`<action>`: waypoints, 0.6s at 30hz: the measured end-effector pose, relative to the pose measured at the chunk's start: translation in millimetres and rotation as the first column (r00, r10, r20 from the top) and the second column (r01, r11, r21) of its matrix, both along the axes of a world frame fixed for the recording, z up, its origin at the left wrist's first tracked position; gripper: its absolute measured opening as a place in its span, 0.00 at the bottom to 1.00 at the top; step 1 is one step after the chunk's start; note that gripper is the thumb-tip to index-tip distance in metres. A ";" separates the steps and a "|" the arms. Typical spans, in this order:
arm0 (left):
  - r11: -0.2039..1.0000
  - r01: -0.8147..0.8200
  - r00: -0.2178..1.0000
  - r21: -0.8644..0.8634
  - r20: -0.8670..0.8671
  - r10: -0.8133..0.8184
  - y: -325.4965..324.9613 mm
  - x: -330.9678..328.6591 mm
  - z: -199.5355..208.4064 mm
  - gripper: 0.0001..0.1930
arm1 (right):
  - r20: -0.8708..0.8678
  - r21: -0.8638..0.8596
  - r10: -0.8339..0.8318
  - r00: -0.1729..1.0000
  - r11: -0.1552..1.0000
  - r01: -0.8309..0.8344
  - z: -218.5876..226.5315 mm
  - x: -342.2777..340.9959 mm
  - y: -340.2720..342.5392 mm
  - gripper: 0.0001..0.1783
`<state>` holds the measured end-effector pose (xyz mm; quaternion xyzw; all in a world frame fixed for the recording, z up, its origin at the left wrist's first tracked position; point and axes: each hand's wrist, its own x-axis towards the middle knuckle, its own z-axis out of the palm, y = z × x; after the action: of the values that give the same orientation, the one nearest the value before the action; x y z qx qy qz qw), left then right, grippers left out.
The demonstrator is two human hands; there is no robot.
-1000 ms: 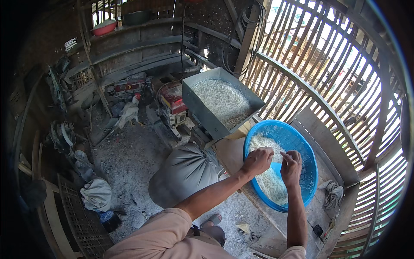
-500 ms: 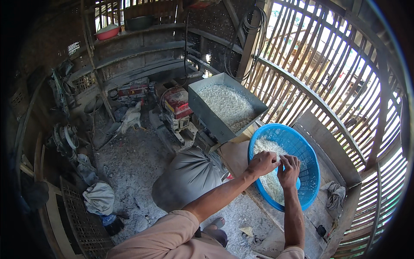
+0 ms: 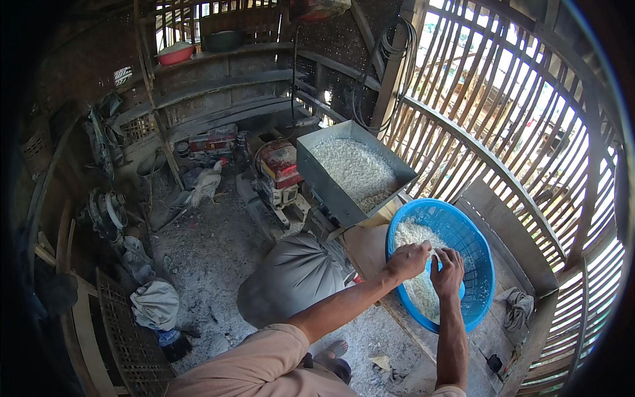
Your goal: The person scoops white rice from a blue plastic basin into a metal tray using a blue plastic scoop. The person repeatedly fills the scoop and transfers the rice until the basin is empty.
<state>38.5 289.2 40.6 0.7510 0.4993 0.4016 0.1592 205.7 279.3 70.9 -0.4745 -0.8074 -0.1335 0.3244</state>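
A wide blue plastic basket (image 3: 481, 298) sits tilted on a wooden bench, with a heap of white grains (image 3: 417, 233) along its left side. Over the heap, my left hand (image 3: 410, 260) is closed, its fingers pinched together at the tip. My right hand (image 3: 448, 272) is beside it, fingers bent inward and almost touching the left ones. Whatever small thing lies between the fingertips is too small to make out. Partly behind my right wrist, a smooth blue object (image 3: 461, 290) lies in the basket; its kind is hidden.
A metal hopper (image 3: 331, 192) full of white grains stands beyond the basket, beside a red engine (image 3: 278, 163). A large grey sack (image 3: 278, 281) leans by the bench (image 3: 367, 248). A chicken (image 3: 206, 183) stands on the dusty floor. A grey rag (image 3: 517, 308) lies right of the basket.
The whole view has shifted slightly, so things sit a little lower and to the right. My hands stay together over the basket, with the right fingers a little more apart from the left.
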 end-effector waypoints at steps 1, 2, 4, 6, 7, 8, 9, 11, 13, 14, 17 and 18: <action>1.000 -0.004 1.000 0.027 -0.009 0.004 1.9 1.4 -5.0 0.14 | 0.004 -0.004 -0.005 1.000 1.000 0.005 -2.0 0.9 1.0 0.11; 0.999 -0.007 1.000 0.054 -0.018 0.008 3.6 2.0 -10.6 0.15 | 0.008 -0.009 -0.010 1.000 1.000 0.010 -3.6 0.6 1.7 0.11; 0.994 -0.008 0.999 0.109 -0.034 0.012 7.0 3.1 -13.9 0.19 | 0.019 -0.052 -0.029 0.999 0.998 0.029 -4.6 -1.5 1.6 0.12; 0.991 0.035 0.993 0.127 0.107 -0.049 11.6 7.3 -7.8 0.21 | 0.048 -0.105 -0.055 0.997 0.993 0.060 -4.7 -3.0 0.8 0.12; 0.988 0.060 0.980 0.141 0.178 -0.085 12.5 10.8 0.1 0.22 | 0.073 -0.134 -0.075 0.994 0.987 0.085 -3.6 -2.3 0.4 0.12; 0.975 0.085 0.976 0.207 0.178 -0.123 11.7 12.5 9.7 0.22 | 0.098 -0.162 -0.089 0.991 0.981 0.104 -3.0 -2.9 1.3 0.12; 0.956 0.108 0.972 0.271 0.175 -0.159 10.2 15.2 19.3 0.22 | 0.184 -0.211 -0.090 0.979 0.969 0.129 -3.5 2.4 4.2 0.14; 0.925 0.223 0.952 0.308 0.136 -0.275 -3.7 27.1 39.5 0.23 | -0.382 -0.193 0.066 0.922 0.970 -0.149 -33.4 18.9 21.2 0.17; 0.846 0.405 0.906 0.347 -0.025 -0.423 -12.1 43.5 25.6 0.24 | -0.320 -0.121 0.102 0.942 0.982 -0.147 -47.2 18.2 26.7 0.17; 0.800 0.497 0.861 0.336 -0.078 -0.502 -21.9 49.8 26.2 0.24 | -0.205 -0.095 0.075 0.976 0.991 -0.096 -43.4 18.7 19.1 0.17; 0.730 0.632 0.763 0.261 -0.377 -0.525 -25.8 52.6 31.0 0.25 | -0.073 -0.056 0.042 0.996 0.997 -0.046 -36.7 15.6 11.8 0.18; 0.750 0.592 0.796 0.294 -0.356 -0.489 -21.9 53.8 28.5 0.26 | -0.055 -0.044 0.041 0.998 0.998 -0.043 -35.6 15.6 13.4 0.19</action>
<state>92.3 267.3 69.1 0.9252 0.1839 0.3280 0.0505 221.2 292.7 35.3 -0.4680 -0.8109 -0.0956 0.3381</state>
